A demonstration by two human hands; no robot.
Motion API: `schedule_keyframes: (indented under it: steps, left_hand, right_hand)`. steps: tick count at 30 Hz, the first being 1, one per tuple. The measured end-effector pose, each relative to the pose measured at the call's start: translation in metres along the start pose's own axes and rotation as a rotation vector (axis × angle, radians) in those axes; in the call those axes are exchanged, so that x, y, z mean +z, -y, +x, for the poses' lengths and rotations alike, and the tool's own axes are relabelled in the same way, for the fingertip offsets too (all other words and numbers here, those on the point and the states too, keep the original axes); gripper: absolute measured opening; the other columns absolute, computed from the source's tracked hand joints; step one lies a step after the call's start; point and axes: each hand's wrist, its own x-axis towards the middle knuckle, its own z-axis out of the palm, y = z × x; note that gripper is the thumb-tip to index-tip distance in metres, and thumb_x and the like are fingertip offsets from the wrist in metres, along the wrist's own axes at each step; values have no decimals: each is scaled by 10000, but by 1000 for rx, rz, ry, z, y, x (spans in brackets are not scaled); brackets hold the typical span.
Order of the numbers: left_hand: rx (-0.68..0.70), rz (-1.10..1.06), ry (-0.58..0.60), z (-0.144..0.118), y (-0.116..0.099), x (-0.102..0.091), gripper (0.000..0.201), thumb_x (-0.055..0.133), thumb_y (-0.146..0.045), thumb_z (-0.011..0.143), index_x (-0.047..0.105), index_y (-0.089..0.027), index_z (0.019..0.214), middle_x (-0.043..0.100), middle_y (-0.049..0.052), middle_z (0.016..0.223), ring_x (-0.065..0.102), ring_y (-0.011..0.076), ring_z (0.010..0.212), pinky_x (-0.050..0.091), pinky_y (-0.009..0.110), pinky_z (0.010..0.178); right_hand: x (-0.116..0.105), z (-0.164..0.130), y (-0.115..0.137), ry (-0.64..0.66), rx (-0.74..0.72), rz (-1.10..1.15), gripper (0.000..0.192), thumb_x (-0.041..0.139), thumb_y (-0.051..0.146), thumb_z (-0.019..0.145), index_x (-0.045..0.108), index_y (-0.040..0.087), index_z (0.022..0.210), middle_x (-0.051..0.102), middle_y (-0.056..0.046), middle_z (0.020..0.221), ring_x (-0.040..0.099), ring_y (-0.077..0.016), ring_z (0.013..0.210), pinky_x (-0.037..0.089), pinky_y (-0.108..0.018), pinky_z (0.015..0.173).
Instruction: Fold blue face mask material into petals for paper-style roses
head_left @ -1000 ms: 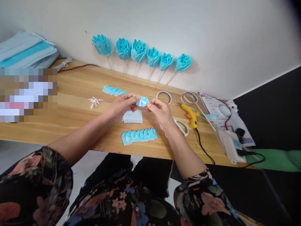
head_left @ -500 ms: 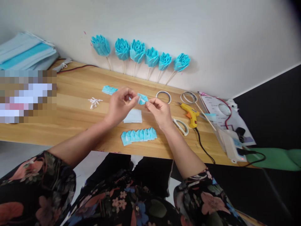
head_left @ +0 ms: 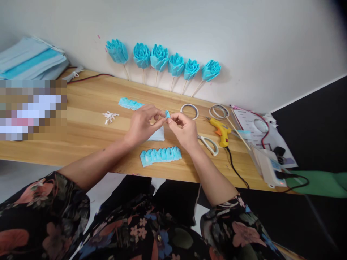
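Between the fingertips of both hands is a small folded piece of blue fabric [head_left: 167, 114], mostly hidden by the fingers. My left hand [head_left: 142, 124] pinches it from the left, and my right hand [head_left: 183, 129] pinches it from the right. Below my left hand lies a flat white sheet [head_left: 157, 135], partly covered. Nearer to me is a row of overlapping folded blue pieces [head_left: 160, 156]. A second folded blue row [head_left: 130, 103] reaches behind my left hand. White-handled scissors [head_left: 210, 145] lie beside my right wrist, their blades partly hidden.
Several blue fabric roses [head_left: 159, 57] on sticks lean against the wall. Small white strips [head_left: 110, 117] lie at left. Tape rolls [head_left: 189, 111], a yellow glue gun [head_left: 221, 131] with its cord, and a power strip [head_left: 270, 168] are at right. Blue sheets [head_left: 29, 59] are stacked far left.
The blue piece was spread flatter with a white strip on it; now it looks folded narrower. My hands have come closer together, the left moving right and uncovering more of the back row.
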Motion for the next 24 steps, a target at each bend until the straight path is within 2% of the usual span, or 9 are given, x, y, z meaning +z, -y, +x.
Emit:
schedule_keyframes:
  steps: [9,13,16,20,24]
  left_hand:
    - [6,-52,-10,0,-2,0,124,628,-253,859,713,-222,775,641,23,720,558,172,724,433,331,772]
    - [-13,-80,-7,1,-6,-2,130,633,-246,840,691,-209,731,628,15,692,545,163,699,425,321,748]
    - [-80,-116,-13,1,-8,-2,116,625,-221,832,664,-202,725,619,9,700,524,150,688,419,302,714]
    - [-172,-292,-113,5,-4,-6,96,629,-254,857,636,-200,777,609,4,734,516,134,682,406,286,672]
    - [-237,-326,-309,18,3,-33,130,624,-269,859,605,-208,746,563,-11,690,485,126,661,387,281,646]
  right_hand:
    - [1,-1,1,-12,-76,-37,122,608,285,835,594,225,729,615,18,710,539,-128,678,463,-291,708]
    - [1,-1,1,-7,-61,-44,120,608,294,832,599,227,732,622,17,713,539,-129,677,460,-291,702]
    - [0,0,-1,-6,-25,-19,129,618,319,822,604,225,735,621,16,716,534,-127,669,449,-290,689]
    - [-2,4,-7,-31,69,105,158,624,367,811,617,217,761,601,23,720,511,-116,656,422,-281,665]
    - [-5,10,-14,-44,130,223,169,639,380,776,602,219,741,568,37,697,506,-113,677,431,-274,694]
